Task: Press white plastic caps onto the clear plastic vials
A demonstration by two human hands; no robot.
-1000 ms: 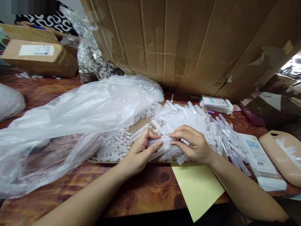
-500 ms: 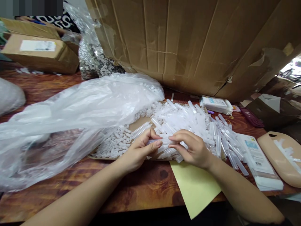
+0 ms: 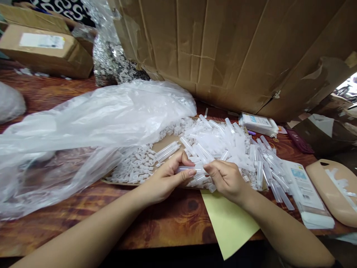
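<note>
Between my two hands lies a clear plastic tube, held level over a shallow cardboard tray. My left hand pinches the tube's left part between thumb and fingers. At the tube's right end my right hand is closed, thumb pressed on the fingers; whether it also holds a small cap is hidden. Small white pieces fill the tray's left side. Clear tubes lie beside them, and more tubes and white parts are heaped on the right.
A large plastic bag covers the left of the table. A yellow sheet overhangs the front edge. Packaged sleeves and a beige tray stand at right. Behind rises a big cardboard box; a person's patterned clothing shows upper left.
My right thumb and fingers have closed together at the tube's right end, where they were more spread before. The view has shifted slightly.
</note>
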